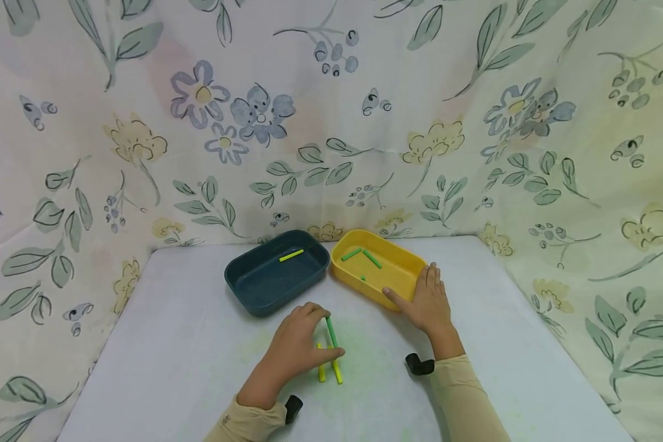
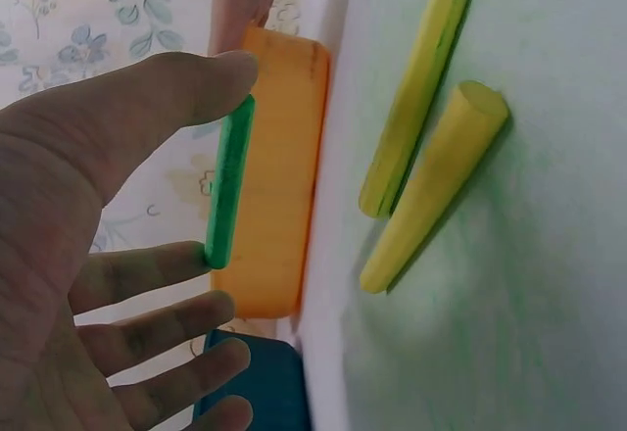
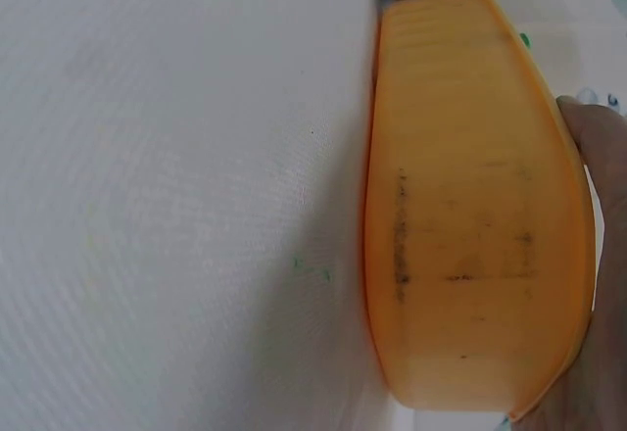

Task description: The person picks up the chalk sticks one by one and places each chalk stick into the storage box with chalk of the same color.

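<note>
My left hand [image 1: 294, 341] pinches a green chalk stick [image 1: 332, 332] by its ends, between thumb and index finger. In the left wrist view the other fingers are spread and the green chalk [image 2: 230, 184] is raised above the cloth. Just beyond that hand, two yellow chalk sticks [image 2: 416, 98] lie side by side on the table. My right hand [image 1: 428, 306] rests at the near right corner of the yellow tray [image 1: 396, 276], thumb on the near rim and straight fingers along the right end. Inside that tray are two green chalk sticks [image 1: 372, 259] and a small green bit [image 1: 363, 278].
A dark blue tray [image 1: 259, 286] stands left of the yellow one, their corners close together. It holds one yellow chalk stick [image 1: 291, 255]. Green dust marks the white cloth [image 1: 364, 341]. Floral fabric [image 1: 320, 123] hangs behind and along the sides of the table.
</note>
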Motion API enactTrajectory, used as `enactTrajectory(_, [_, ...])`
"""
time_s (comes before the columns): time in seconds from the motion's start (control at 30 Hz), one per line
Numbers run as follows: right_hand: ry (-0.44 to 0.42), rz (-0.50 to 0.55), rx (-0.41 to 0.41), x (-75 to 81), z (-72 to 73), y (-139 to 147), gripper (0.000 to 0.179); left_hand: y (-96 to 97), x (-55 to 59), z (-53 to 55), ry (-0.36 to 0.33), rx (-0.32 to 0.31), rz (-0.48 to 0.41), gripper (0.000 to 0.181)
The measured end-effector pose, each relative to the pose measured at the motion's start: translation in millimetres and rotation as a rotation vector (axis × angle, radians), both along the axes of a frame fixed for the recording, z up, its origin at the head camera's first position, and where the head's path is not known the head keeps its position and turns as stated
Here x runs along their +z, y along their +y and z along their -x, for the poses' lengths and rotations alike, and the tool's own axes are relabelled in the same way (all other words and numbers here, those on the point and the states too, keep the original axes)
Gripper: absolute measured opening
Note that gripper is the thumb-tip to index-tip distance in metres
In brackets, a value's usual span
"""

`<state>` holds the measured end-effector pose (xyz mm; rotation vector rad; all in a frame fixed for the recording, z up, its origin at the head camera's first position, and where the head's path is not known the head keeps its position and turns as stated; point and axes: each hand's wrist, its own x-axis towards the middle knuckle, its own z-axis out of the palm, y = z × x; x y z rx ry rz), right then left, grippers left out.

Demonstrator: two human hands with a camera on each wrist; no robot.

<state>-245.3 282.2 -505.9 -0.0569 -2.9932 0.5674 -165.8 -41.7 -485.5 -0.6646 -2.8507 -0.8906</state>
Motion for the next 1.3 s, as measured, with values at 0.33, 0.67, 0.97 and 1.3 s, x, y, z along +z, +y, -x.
enactTrajectory(0.33, [0.003, 0.002, -0.004, -1.5, 0.3, -0.1, 0.137, 16.6, 4.3, 13.9, 0.026, -0.009, -0.032, 0.074])
enactTrajectory(0.67, [0.006, 0.007, 0.004, -3.1, 1.6, -0.1, 0.137, 31.6, 6.4, 32.3, 0.033, -0.028, -0.017, 0.076])
enactTrajectory(0.97, [-0.001, 0.015, 0.001, -5.0, 2.2, 2.2, 0.138, 45.5, 5.1, 50.4, 0.108, -0.067, -0.062, 0.074])
enactTrajectory(1.3, [0.010, 0.000, 0.009, -2.3, 0.4, 1.5, 0.135, 55.2, 4.4, 71.2, 0.131, -0.084, -0.094, 0.074])
